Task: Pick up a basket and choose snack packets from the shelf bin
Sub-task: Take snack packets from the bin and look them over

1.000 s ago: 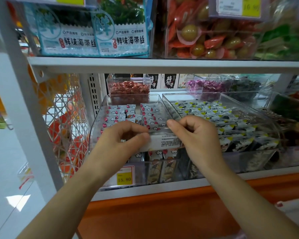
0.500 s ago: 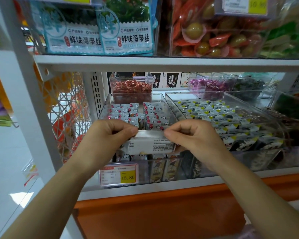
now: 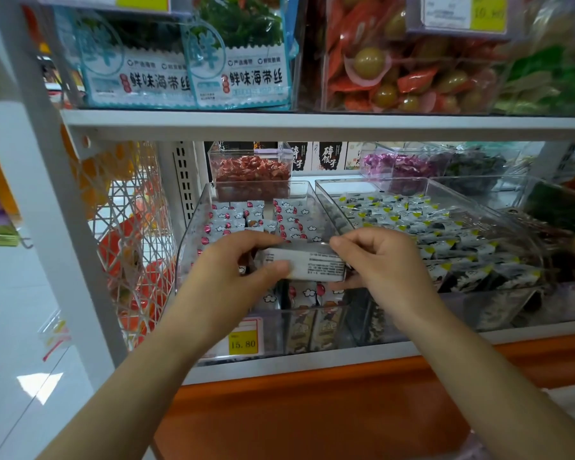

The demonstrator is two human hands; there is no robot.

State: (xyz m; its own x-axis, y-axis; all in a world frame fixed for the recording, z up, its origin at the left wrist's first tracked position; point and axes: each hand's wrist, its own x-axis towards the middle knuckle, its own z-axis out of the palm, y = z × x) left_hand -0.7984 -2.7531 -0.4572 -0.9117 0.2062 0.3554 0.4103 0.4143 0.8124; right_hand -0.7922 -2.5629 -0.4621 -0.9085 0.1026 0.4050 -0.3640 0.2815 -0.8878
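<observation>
Both my hands hold one white snack packet [image 3: 316, 267] with small black print, level in front of the clear shelf bin [image 3: 193, 234]. My left hand [image 3: 226, 273] pinches its left end between thumb and fingers. My right hand [image 3: 382, 263] pinches its right end from above. The bin behind holds several small white packets [image 3: 292, 214] with red and cloud prints. No basket is in view.
A second clear bin [image 3: 512, 207] of black, white and yellow packets stands to the right. A small tub of red sweets [image 3: 251, 171] sits behind. A price tag [image 3: 243, 341] reads 15.80. Bagged goods [image 3: 186, 61] fill the upper shelf. A white wire rack [image 3: 130, 234] hangs at left.
The packet has come up and toward me out of the bin, its printed white face now turned to the camera. Both hands keep their pinch on its ends.
</observation>
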